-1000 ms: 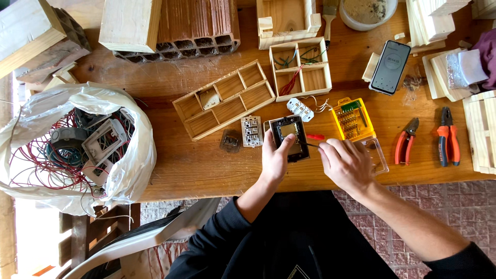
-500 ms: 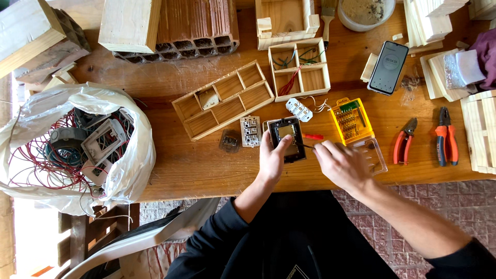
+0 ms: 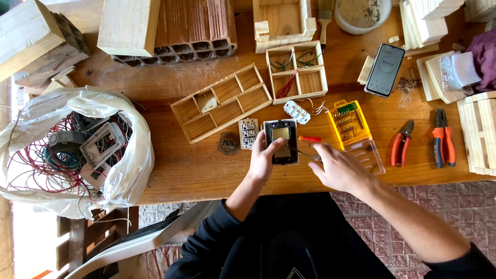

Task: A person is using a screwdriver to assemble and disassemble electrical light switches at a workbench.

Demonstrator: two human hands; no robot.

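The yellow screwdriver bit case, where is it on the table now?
In the head view, the yellow bit case lies open on the wooden table, right of the dark switch plate, left of the red pliers.

Head view, daylight, sharp overall with blown-out left edge.

Lighting: bright, even natural light across the wooden table (image 3: 175, 170), warm in tone. Strongest source at lower left, where the floor beside the white plastic bag (image 3: 132, 170) is overexposed to near white; the bag's upper folds carry glare. Shadows: soft and short, falling beside the wooden blocks and under the divided wooden tray (image 3: 191, 116); the dark clothing at bottom centre loses detail to black. Phone screen (image 3: 385, 70) shows a mild sheen. Focus: crisp at centre; left hand (image 3: 264, 157) and right hand (image 3: 338, 168) show only slight softness. Distortion: mild wide-angle bowing toward the corners.
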